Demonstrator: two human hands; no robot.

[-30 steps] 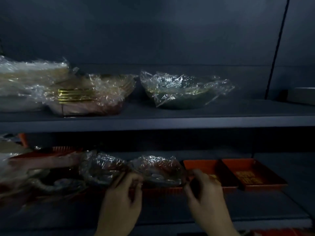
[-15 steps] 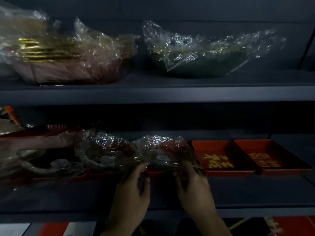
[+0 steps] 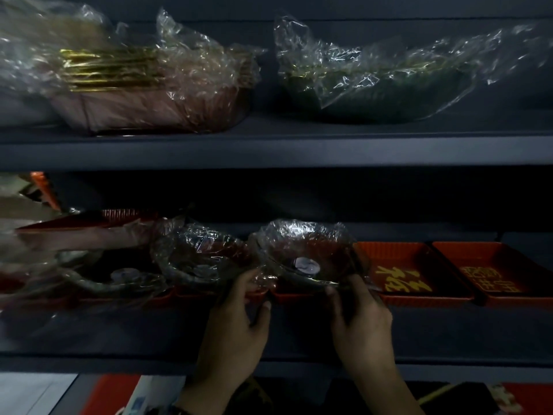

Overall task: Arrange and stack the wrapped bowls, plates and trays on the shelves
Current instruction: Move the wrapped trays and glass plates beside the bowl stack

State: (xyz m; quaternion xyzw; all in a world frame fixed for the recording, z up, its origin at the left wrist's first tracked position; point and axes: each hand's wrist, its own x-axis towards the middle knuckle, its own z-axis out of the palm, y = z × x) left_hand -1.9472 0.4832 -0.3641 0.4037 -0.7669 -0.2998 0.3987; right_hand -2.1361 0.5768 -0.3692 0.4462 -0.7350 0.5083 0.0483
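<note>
Now, as before: left hand (image 3: 232, 326) and right hand (image 3: 360, 317) both grasping plastic-wrapped dark red bowl (image 3: 302, 256), lower grey shelf (image 3: 119, 333), nudged rightward.

My left hand (image 3: 236, 322) reaches up and forward, thumb spread to the right, fingers (image 3: 245, 280) curled around something. My right hand (image 3: 362, 319) mirrors it alongside, its fingers (image 3: 354, 283) also curled in a grip, both forearms angling inward.

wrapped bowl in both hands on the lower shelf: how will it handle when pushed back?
The wrapped bowl probably holds its shape, since its rim stays round between the left hand and right hand. The loose, crinkled film looks slippery and may slide or snag on the neighbouring wrapped bowl. It looks light, though that is only a guess.
</note>
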